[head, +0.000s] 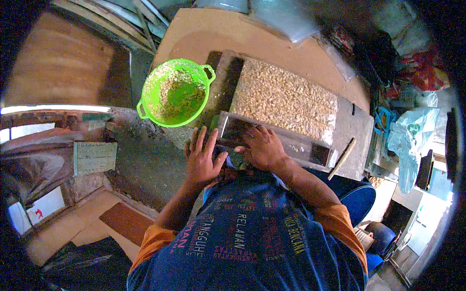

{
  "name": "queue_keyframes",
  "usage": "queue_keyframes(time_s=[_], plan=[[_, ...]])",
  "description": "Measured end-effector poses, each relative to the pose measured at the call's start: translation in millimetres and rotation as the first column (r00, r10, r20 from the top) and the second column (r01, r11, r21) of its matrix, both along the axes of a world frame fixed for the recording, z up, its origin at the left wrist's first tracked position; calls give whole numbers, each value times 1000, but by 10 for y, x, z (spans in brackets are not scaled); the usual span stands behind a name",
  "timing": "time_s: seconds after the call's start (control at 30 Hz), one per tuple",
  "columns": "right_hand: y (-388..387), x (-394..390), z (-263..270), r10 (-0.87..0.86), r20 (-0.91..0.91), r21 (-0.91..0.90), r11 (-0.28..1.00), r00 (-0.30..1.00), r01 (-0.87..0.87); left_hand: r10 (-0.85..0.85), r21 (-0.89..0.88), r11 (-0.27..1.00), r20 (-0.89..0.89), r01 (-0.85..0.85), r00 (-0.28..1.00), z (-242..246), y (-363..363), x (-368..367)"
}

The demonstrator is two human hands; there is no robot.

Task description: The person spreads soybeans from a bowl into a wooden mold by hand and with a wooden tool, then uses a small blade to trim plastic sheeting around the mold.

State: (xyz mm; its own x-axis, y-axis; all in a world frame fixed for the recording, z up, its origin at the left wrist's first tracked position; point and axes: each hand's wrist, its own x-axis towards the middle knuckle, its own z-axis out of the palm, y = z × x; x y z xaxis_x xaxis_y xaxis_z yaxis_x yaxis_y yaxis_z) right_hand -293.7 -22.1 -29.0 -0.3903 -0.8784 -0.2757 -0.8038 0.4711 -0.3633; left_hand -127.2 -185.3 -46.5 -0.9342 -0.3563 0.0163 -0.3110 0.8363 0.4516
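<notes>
My left hand [202, 156] is held with its fingers apart and nothing in it, just below the bright green plastic basin [154, 92]. Pale grain-like pieces cling to the inside of this two-handled basin. My right hand [265, 147] lies on the dark near side strip [291, 140] of a shallow tray, thumb spread from the fingers; its fingertips look bent over the dark surface. Beyond it, a flat, even layer of pale bean-like pieces [284, 98] fills the tray. I cannot tell whether plastic film covers the strip.
A short wooden stick [341, 159] lies on the grey board [358, 145] right of the tray. Brown tabletop [255, 31] extends behind, with clear plastic sheets [280, 18] at its far edge. Plastic bags [413, 134] hang at right, above a blue drum [360, 203].
</notes>
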Motion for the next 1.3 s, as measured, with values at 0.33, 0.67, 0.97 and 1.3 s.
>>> queue_keyframes(time_s=[0.33, 0.67, 0.97, 1.3], plan=[[-51, 49, -104, 28, -6, -227, 973, 1000, -28, 16, -6, 1000, -11, -17, 1000, -30, -7, 15], [-246, 36, -42, 88, 53, -160, 984, 995, -78, 26, 3, 1000, -3, -26, 1000, -9, -14, -26], [-323, -10, -50, 61, 165, -99, 994, 984, -45, 32, 8, 999, -12, -32, 999, -69, -16, 1], [-121, 6, -134, 66, 179, -285, 959, 982, -13, 64, 4, 998, 7, -64, 998, -40, -8, 13]])
